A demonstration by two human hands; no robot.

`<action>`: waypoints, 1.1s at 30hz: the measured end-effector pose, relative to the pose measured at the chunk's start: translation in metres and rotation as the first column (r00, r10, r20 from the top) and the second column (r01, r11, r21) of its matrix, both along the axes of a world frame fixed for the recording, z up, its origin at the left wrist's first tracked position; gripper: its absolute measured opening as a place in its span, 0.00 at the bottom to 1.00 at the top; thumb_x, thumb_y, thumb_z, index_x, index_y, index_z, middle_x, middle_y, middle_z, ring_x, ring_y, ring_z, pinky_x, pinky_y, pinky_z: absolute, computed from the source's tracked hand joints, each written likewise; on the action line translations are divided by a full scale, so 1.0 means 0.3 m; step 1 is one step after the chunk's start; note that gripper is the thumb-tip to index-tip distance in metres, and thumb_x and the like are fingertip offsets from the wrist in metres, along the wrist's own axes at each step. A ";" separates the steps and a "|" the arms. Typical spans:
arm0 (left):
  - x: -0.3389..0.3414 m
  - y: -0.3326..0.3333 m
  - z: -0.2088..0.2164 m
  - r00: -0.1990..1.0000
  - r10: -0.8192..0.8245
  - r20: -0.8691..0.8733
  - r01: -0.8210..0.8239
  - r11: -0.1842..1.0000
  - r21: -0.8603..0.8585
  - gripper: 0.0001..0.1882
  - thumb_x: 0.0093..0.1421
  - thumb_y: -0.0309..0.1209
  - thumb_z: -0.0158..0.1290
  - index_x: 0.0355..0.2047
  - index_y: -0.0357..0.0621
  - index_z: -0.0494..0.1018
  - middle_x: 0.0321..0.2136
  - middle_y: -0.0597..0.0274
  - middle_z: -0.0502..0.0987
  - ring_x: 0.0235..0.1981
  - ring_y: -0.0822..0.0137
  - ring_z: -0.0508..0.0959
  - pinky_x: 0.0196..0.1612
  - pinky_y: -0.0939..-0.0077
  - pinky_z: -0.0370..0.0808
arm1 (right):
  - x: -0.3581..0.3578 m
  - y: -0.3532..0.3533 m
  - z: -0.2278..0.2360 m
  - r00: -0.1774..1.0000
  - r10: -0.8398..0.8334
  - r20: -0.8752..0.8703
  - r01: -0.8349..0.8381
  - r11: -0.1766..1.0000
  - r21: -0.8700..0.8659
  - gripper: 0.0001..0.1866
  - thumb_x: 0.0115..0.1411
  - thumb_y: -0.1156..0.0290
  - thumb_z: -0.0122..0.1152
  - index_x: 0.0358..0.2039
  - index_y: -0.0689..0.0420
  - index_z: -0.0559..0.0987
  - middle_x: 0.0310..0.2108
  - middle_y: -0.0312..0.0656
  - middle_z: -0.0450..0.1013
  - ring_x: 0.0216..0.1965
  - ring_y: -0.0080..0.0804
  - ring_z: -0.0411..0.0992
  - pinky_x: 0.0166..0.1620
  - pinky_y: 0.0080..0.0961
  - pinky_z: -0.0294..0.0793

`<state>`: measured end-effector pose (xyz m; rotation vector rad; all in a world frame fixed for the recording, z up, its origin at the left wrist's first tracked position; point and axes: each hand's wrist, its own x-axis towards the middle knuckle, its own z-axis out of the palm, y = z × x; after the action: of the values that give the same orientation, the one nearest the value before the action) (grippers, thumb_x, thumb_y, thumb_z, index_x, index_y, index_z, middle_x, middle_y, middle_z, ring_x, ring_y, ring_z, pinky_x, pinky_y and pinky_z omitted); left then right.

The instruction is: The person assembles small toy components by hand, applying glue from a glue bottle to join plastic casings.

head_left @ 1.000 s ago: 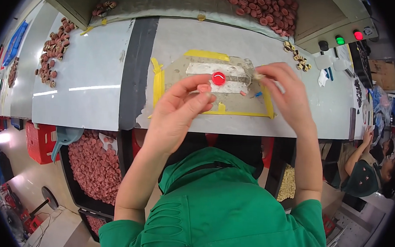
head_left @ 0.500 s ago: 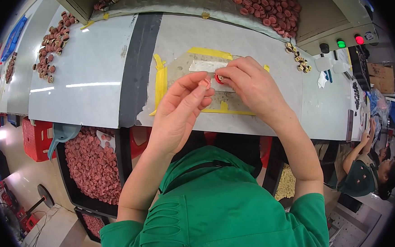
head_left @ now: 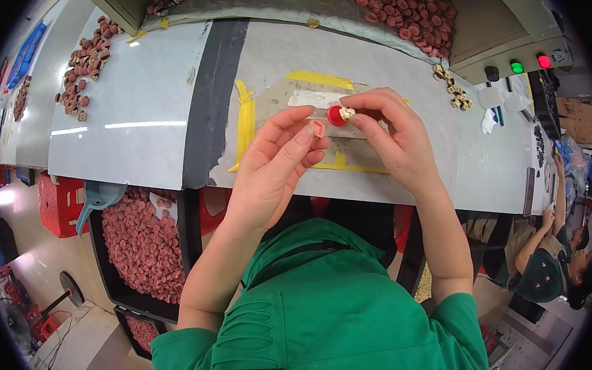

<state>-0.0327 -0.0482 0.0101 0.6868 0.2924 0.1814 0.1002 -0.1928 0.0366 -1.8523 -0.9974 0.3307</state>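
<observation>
My left hand point(head_left: 278, 150) pinches a small pink cap-like piece point(head_left: 319, 128) between thumb and forefinger, its other fingers curled. In my right hand point(head_left: 395, 133), thumb and fingertips grip a small cream-coloured piece point(head_left: 347, 113). That piece is right at the edge of a red round holder point(head_left: 335, 116), whose inside shows; whether they touch I cannot tell. Both hands are over a stained grey plate point(head_left: 281, 103) edged with yellow tape on the worktable. A pale strip point(head_left: 304, 99) lies behind the holder.
Reddish caps point(head_left: 421, 20) are heaped under the machine housing at the back. Finished-looking red-and-cream pieces point(head_left: 87, 57) lie at left, dark-and-cream ones point(head_left: 454, 89) at right. A black bin of pink caps point(head_left: 140, 243) stands at lower left. Another person point(head_left: 542, 258) sits at far right.
My right hand has drawn slightly right and opened its grasp, so the cream piece and the red holder now show. My left hand keeps the pink piece. The view has shifted slightly.
</observation>
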 end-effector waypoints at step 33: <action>0.009 -0.020 0.003 0.997 -0.047 0.058 0.033 0.972 0.232 0.27 0.62 0.23 0.52 0.59 0.38 0.55 0.42 0.53 0.74 0.43 0.69 0.76 0.48 0.77 0.72 | -0.041 -0.004 0.035 0.967 0.219 0.132 -0.230 0.971 0.072 0.13 0.50 0.68 0.68 0.35 0.55 0.77 0.36 0.39 0.69 0.39 0.35 0.69 0.42 0.28 0.70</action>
<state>-0.0300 -0.0543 0.0110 0.9149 0.1984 0.1999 0.0878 -0.1941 0.0471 -1.7000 -1.2918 0.3051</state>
